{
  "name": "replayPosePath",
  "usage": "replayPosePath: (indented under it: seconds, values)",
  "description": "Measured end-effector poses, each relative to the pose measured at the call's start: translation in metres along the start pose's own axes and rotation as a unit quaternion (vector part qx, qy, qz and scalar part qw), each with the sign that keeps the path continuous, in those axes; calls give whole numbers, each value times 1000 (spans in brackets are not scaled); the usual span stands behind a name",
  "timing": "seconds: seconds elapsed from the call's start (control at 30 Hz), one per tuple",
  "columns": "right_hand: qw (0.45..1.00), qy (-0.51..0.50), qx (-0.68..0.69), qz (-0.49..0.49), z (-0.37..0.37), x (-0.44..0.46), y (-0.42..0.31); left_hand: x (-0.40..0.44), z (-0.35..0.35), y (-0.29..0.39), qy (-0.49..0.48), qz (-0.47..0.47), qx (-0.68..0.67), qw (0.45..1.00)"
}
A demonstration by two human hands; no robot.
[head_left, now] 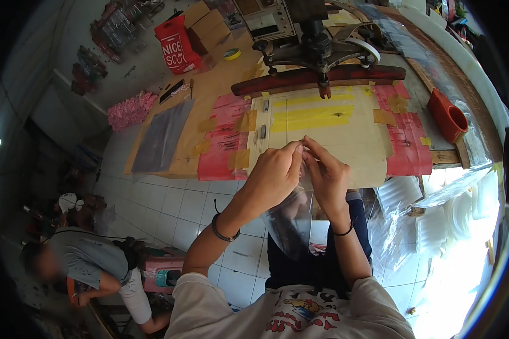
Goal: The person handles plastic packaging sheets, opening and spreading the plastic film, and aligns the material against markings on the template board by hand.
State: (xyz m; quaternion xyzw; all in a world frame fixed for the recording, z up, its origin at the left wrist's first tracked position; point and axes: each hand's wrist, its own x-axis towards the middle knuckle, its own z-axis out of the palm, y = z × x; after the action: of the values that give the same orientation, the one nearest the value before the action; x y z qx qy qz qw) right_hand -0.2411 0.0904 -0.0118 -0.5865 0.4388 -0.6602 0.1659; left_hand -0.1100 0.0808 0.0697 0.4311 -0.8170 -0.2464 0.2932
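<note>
Both hands meet in front of my chest, near the front edge of the board. My left hand point(276, 174) pinches the top of a clear plastic sheet point(293, 226), which hangs down over my lap. Fingertips touching the left ones, my right hand point(328, 178) is pinched on the same sheet. Just beyond them lies a cream board point(316, 144) with yellow strips, flanked by red sheets point(226, 135) taped down. Over the board's far side stands a machine point(316, 51) with a long red bar point(356, 74).
A stack of grey translucent sheets point(163, 135) lies at the table's left. A red bag point(176, 45), yellow tape roll point(232, 53) and cardboard box point(206, 28) stand behind. An orange-red container point(448, 116) is at right. Another person point(90, 260) sits at lower left.
</note>
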Motion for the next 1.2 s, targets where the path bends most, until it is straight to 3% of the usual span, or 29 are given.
replayPosePath:
  seconds: [0.13, 0.33, 0.43, 0.63, 0.67, 0.73, 0.8, 0.9, 1.07, 1.2]
  values:
    - [1000, 5, 14, -4, 5, -1, -2, -5, -3, -3, 11, -12, -9, 1000]
    - [994, 26, 3, -108, 18, -1, 7, -15, -3, -12, 32, -10, 9, 999]
    - [997, -17, 70, 33, 13, 0, -5, -22, -6, -13, 12, -10, 32, 999]
    - [997, -56, -7, -48, 12, 2, 3, -30, -9, -20, 9, 25, -67, 997]
    - [996, -64, -14, -57, 12, 0, 3, -32, -16, -19, -34, -20, -61, 997]
    - [991, -81, -28, -102, 13, 2, -3, -36, -5, -32, 11, -46, -205, 978]
    - [986, -102, -50, -125, 15, -1, -8, -43, -22, -31, -32, -178, -248, 952]
    - [980, -114, -45, -160, 25, -8, -10, -55, -31, -54, -15, -218, -315, 923]
    - [971, -177, 83, -135, 32, -12, -16, -91, -60, -61, 44, -228, -266, 936]
    - [956, -165, 82, -226, 0, 3, -25, -93, -138, -62, 103, -175, -190, 960]
